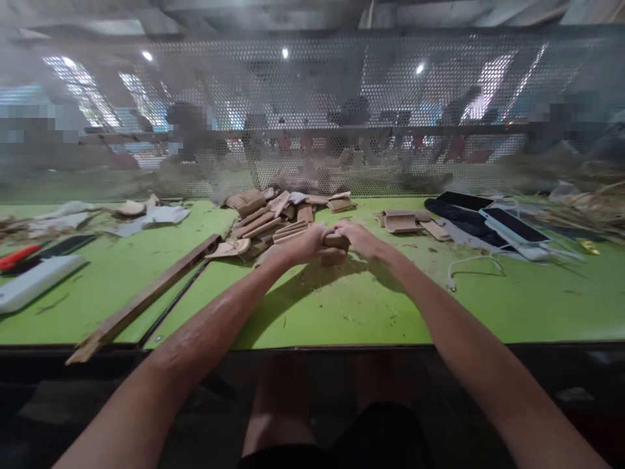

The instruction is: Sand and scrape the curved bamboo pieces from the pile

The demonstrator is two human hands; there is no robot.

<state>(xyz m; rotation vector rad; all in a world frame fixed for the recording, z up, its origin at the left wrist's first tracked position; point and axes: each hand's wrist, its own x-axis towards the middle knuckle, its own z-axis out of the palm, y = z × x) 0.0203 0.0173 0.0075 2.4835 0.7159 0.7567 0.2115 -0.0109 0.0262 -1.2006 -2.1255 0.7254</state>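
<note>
Both hands meet over the green table (pixel 361 319), just in front of a pile of tan curved pieces (pixel 258 215). My left hand (pixel 312 242) is closed round a small tan piece (pixel 336 241) from the left. From the right, my right hand (pixel 354 237) has its fingers bent over the top of the same piece. Another tan edge shows low between the hands, close to the table. The fingertips are partly hidden.
A long wooden strip (pixel 156 290) lies left, its splintered end past the table edge. Far left are a white case (pixel 41 281) and a red-handled tool (pixel 19 257). Phones (pixel 517 225), a white cable (pixel 476 258) and curved pieces (pixel 403 221) lie right. A perforated screen (pixel 312 85) stands behind.
</note>
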